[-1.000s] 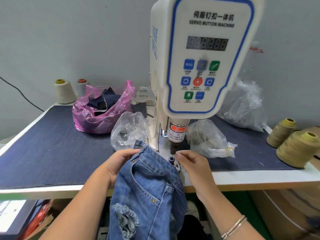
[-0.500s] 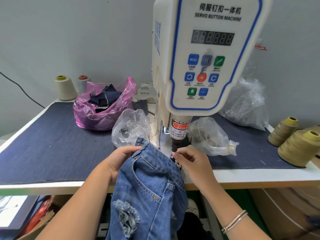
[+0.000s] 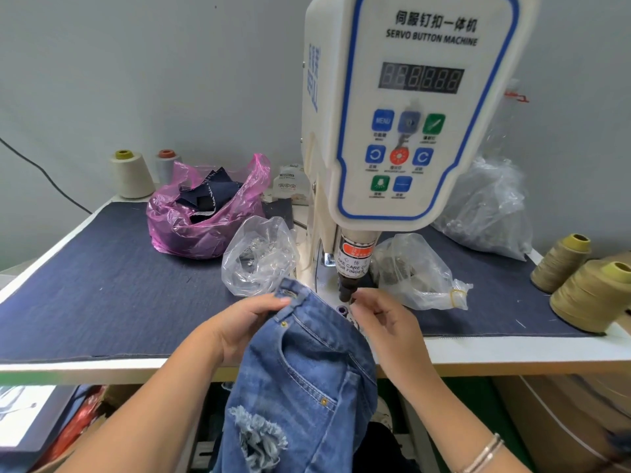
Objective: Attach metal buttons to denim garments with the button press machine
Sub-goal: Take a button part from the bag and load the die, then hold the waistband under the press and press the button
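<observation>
Left hand [image 3: 246,322] pinches jeans waistband [image 3: 297,302]; right hand [image 3: 386,322] fingers curled at the die [image 3: 342,308], contents unclear. Punch [image 3: 345,291] sits directly above right fingertips; waistband runs leftward from them.

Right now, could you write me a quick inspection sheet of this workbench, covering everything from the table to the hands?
Surface: white table covered by a dark blue denim mat.
Job's things: servo button machine, punch lowered above the waistband of blue jeans that hang off the front edge.
Clutter: pink bag of fabric scraps, three clear plastic bags, thread cones both sides.
Hands: left hand grips the waistband; right hand pinches something small by the punch.
Cables: one black cable along the wall.
Surroundings: grey wall; cardboard box under the table.
</observation>
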{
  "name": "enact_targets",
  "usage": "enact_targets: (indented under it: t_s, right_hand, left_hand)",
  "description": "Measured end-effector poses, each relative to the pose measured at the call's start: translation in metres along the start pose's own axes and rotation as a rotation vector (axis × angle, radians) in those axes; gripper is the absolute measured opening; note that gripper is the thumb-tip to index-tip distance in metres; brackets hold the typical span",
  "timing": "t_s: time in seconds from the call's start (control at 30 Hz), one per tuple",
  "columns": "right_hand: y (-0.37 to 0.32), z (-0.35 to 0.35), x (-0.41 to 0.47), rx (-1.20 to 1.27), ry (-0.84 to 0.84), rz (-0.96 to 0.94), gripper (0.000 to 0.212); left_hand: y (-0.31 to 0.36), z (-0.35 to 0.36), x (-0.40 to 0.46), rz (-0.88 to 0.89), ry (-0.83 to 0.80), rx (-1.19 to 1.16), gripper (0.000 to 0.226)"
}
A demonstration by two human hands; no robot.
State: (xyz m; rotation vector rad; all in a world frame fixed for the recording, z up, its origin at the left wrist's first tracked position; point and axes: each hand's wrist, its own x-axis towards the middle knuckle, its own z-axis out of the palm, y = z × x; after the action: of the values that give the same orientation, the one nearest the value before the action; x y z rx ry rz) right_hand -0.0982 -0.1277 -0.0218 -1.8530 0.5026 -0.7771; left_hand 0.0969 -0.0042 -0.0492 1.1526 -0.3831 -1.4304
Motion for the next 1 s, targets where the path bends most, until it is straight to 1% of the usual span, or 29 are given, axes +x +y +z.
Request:
enact_targets:
  t_s: [0.07,0.13,0.2,0.23,0.3,0.37,0.43,0.5,0.57,0.63,0.67,0.73,0.87,0.93,1.0]
  right_hand:
    - [-0.004,-0.001,-0.01,-0.034,-0.035,0.01,0.029]
    - [-0.008,-0.003,-0.022,-0.014,-0.073,0.057,0.04]
    - [-0.009,-0.006,-0.029,0.082,-0.162,0.143,0.051]
    - [-0.01,-0.009,-0.03,0.139,-0.225,0.198,0.053]
    - [-0.012,-0.021,-0.027,0.174,-0.365,0.293,0.05]
    - [-0.014,-0.032,-0.021,0.117,-0.5,0.366,0.046]
    - [-0.014,-0.035,-0.019,0.102,-0.564,0.455,0.043]
    - [-0.014,-0.033,-0.02,0.143,-0.554,0.542,0.04]
    - [-0.013,-0.031,-0.022,0.231,-0.511,0.595,0.037]
    - [-0.012,-0.033,-0.021,0.412,-0.446,0.622,0.026]
    - [-0.012,-0.035,-0.02,0.508,-0.404,0.634,0.025]
    - [-0.009,-0.039,-0.019,0.642,-0.336,0.648,0.027]
    - [-0.002,-0.04,-0.02,0.765,-0.279,0.662,0.028]
    - [0.004,-0.04,-0.021,0.822,-0.259,0.684,0.031]
    - [0.009,-0.042,-0.022,0.903,-0.235,0.734,0.036]
  left_hand:
    - [-0.001,0.013,-0.003,0.013,-0.071,0.12,0.034]
    - [-0.001,0.028,-0.006,0.017,-0.13,0.194,0.035]
    - [0.001,0.038,-0.008,0.031,-0.159,0.239,0.043]
    - [0.002,0.041,-0.009,0.04,-0.167,0.257,0.046]
    - [0.008,0.044,-0.011,0.062,-0.15,0.257,0.041]
    - [0.012,0.046,-0.012,0.087,-0.11,0.225,0.031]
    - [0.011,0.051,-0.014,0.091,-0.117,0.237,0.025]
    - [0.005,0.058,-0.015,0.076,-0.132,0.255,0.023]
    - [-0.002,0.063,-0.015,0.073,-0.15,0.238,0.026]
    - [-0.004,0.063,-0.017,0.063,-0.197,0.207,0.033]
    - [-0.003,0.062,-0.018,0.053,-0.225,0.216,0.037]
    - [-0.001,0.059,-0.019,0.05,-0.264,0.296,0.043]
    - [0.008,0.053,-0.022,0.075,-0.35,0.446,0.043]
    - [0.01,0.048,-0.024,0.081,-0.33,0.47,0.039]
    - [0.008,0.04,-0.024,0.086,-0.277,0.538,0.035]
